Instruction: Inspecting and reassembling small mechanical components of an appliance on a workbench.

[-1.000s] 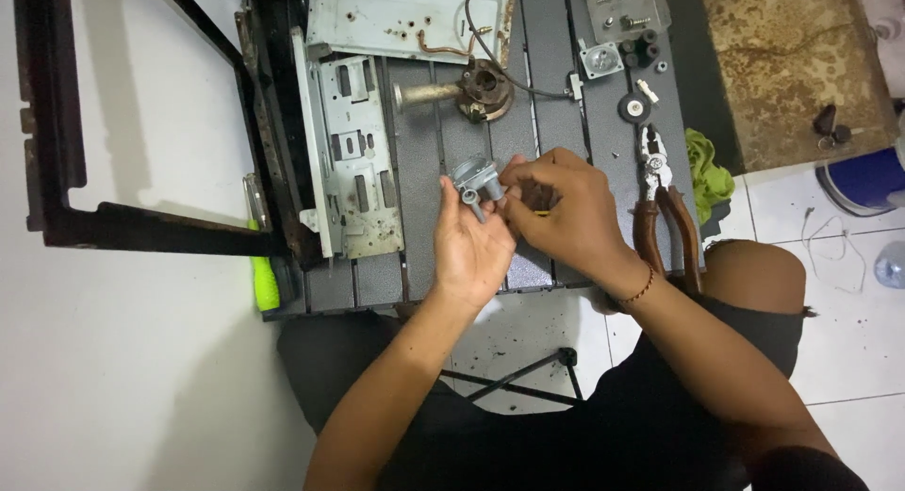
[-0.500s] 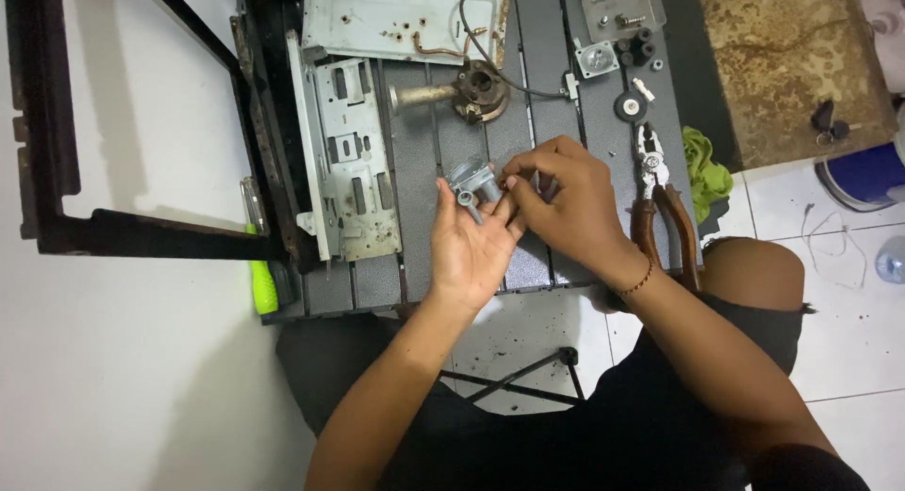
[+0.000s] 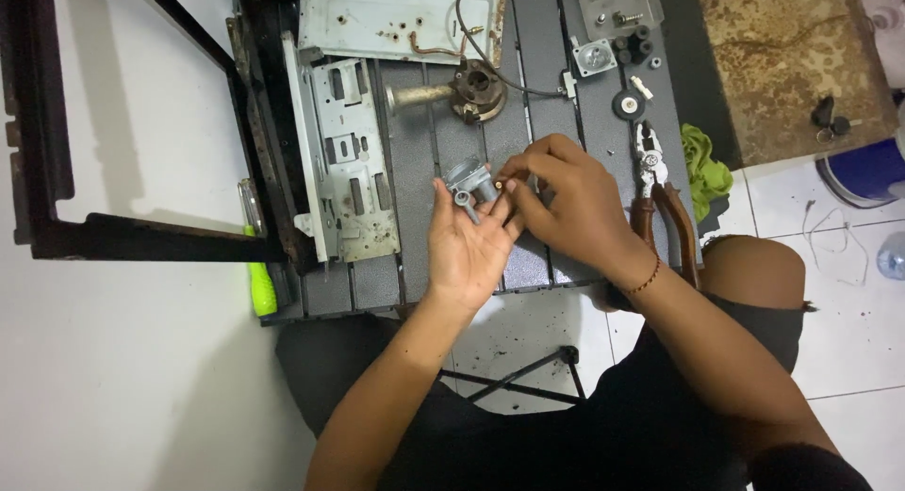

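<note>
As left hand (image 3: 468, 249) cradles, valve (image 3: 468, 181) rests.

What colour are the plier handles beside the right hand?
Reddish-brown handles on the pliers, clearest in the head view.

Our left hand (image 3: 468, 241) lies palm up, fingers loosely curled. Our right hand (image 3: 566, 204) arches beside it, fingertips pinched together; both forearms angle inward.

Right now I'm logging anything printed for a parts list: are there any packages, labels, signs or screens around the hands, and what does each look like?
None that can be made out: only bare metal parts lie on the dark grey slatted workbench.
The left hand cradles a small grey metal valve body, unlabelled; the right hand pinches at it.
</note>
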